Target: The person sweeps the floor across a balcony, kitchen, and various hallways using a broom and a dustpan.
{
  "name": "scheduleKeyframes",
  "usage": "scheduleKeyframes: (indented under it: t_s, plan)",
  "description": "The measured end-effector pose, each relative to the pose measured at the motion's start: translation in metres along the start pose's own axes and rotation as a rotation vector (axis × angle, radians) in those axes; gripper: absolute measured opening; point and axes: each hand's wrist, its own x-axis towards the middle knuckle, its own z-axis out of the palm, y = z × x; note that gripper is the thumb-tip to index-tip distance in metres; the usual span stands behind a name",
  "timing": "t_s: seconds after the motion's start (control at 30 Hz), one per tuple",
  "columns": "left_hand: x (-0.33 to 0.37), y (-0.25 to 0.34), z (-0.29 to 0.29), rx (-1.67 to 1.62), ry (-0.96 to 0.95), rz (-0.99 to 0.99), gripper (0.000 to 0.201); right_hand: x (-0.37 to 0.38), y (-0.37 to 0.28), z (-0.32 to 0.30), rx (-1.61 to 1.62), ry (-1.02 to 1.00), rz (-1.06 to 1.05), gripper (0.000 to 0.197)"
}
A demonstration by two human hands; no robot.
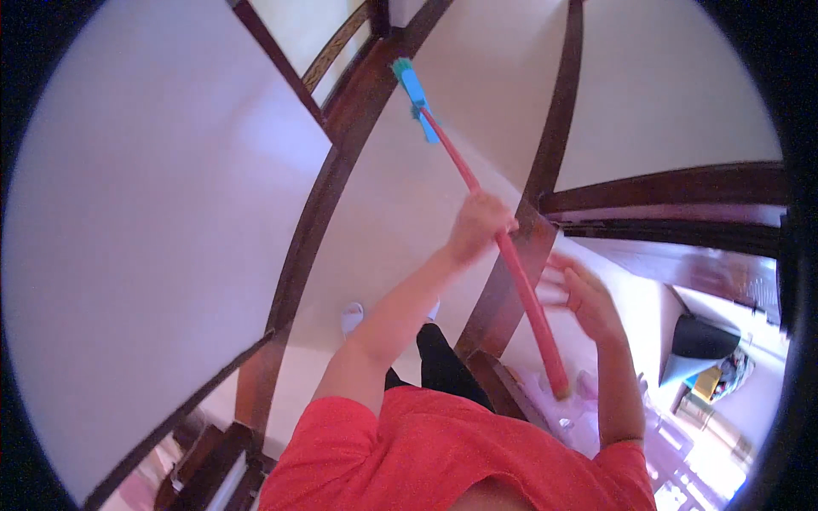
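Note:
My left hand [483,226] is wrapped round the red handle of a broom [534,307], a little beyond its middle. The handle runs at a slant, from its tip near my right forearm out to the far side. At its far end is the narrow blue broom head [414,89] with green bristles, over the pale floor; I cannot tell if it touches. My right hand [588,298] is off the handle, just to its right, with spread fingers that are slightly blurred and nothing in them.
Dark brown borders [298,247] run along both sides of the pale floor [366,221]. A white wall [162,196] fills the left. On the right, beyond a dark door frame [673,189], are purple plastic furniture [588,400] and a bag of items [728,375]. My white shoe [353,318] shows below.

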Motion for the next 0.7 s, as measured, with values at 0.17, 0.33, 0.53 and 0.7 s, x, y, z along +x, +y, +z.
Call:
scheduleKeyframes:
  t_s: [0.17, 0.33, 0.53, 0.7]
  plan:
    - [-0.061, 0.085, 0.024, 0.028, -0.546, 0.191, 0.007, -0.082, 0.069, 0.056, -0.229, 0.095, 0.416, 0.04]
    - [-0.109, 0.15, -0.011, -0.163, -0.95, 0.389, 0.026, -0.176, 0.104, 0.114, 0.009, 0.293, 0.519, 0.033]
    - [-0.171, 0.089, -0.087, -0.413, -1.203, 0.144, 0.061, -0.269, 0.126, 0.202, 0.374, 0.535, 0.658, 0.03]
    - [-0.194, -0.016, -0.211, 0.164, -1.574, -0.475, 0.035, -0.282, 0.141, 0.206, 0.747, 0.657, 0.675, 0.021]
